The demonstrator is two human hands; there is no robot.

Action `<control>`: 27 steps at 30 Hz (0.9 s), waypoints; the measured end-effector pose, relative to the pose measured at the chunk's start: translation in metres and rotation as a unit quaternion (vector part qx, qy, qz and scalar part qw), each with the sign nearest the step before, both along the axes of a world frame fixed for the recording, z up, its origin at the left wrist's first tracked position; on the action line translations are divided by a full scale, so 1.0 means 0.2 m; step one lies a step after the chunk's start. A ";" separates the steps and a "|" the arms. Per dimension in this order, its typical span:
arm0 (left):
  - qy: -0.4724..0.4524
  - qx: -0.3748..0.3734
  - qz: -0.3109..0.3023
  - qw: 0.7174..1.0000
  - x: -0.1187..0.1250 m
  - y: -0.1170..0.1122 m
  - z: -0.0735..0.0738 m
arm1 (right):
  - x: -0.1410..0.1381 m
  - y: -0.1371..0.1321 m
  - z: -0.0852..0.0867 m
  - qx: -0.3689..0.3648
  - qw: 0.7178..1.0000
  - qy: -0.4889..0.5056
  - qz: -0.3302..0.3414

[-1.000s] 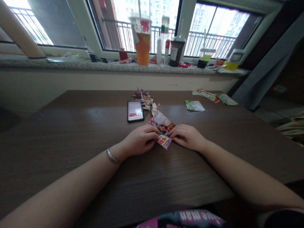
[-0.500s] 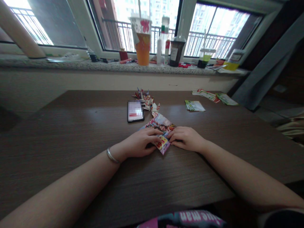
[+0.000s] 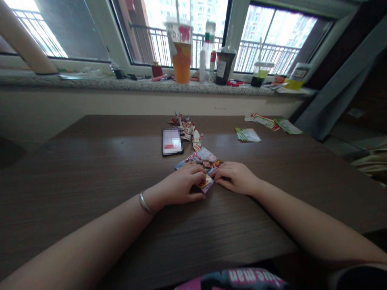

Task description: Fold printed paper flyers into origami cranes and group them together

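A colourful printed sheet of paper (image 3: pixel 208 156) lies on the table, with its near corner pointing towards me. My left hand (image 3: pixel 189 181) rests over its left part, fingers curled on the paper and thumb stretched beside the near corner. From the right, my right hand (image 3: pixel 234 177) grips the paper's edge with bent fingers. Both hands hide much of the middle, so the exact folds cannot be made out. Just beyond the sheet's far tip, a chain of folded paper pieces (image 3: pixel 190 131) trails away. A phone (image 3: pixel 172 141) with a lit screen lies left of that chain.
Stacked green and white paper slips (image 3: pixel 248 135) lie at the right on the brown table (image 3: pixel 121 177), with more slips (image 3: pixel 288 126) behind them. On the windowsill (image 3: pixel 136 83) stand a tall orange drink cup (image 3: pixel 182 60), a dark cup (image 3: pixel 224 66), bottles and small items.
The near corner of the paper has shifted slightly away from me. My left hand has moved a little right, its thumb sliding out towards that corner. The right hand has barely moved.
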State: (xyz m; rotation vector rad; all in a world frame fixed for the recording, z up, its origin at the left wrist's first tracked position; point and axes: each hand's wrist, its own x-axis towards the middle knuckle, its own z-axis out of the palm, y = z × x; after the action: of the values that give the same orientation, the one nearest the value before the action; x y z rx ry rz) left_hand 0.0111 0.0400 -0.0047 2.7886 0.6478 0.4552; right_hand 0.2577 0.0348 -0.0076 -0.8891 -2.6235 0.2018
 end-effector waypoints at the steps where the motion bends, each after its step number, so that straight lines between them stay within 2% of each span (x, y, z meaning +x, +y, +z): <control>1: 0.007 0.017 0.004 1.000 0.01 0.00 0.01 | -0.01 0.00 0.00 -0.003 1.000 0.000 -0.003; 5: 0.034 0.076 0.009 0.997 0.02 -0.02 0.03 | -0.02 -0.01 0.02 -0.008 1.000 0.002 -0.019; 9: 0.026 0.094 0.023 0.995 0.02 -0.02 0.02 | -0.02 -0.02 0.02 -0.028 0.999 0.010 -0.020; 17: -0.048 0.048 0.073 0.995 0.01 -0.01 0.01 | -0.01 0.00 0.01 -0.061 0.997 0.039 0.034; 24: -0.047 0.001 0.159 0.986 0.01 0.04 -0.02 | -0.01 0.00 -0.01 -0.072 0.994 0.060 -0.057; 27: -0.058 -0.010 0.174 0.983 0.00 0.05 -0.03 | -0.01 0.00 -0.02 -0.064 0.994 0.055 -0.063</control>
State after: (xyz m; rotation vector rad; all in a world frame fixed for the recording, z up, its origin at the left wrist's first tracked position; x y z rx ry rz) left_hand 0.0115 0.0493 -0.0115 2.6085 1.1092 0.6667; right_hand 0.2566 0.0354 -0.0118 -1.0527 -2.4657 0.3771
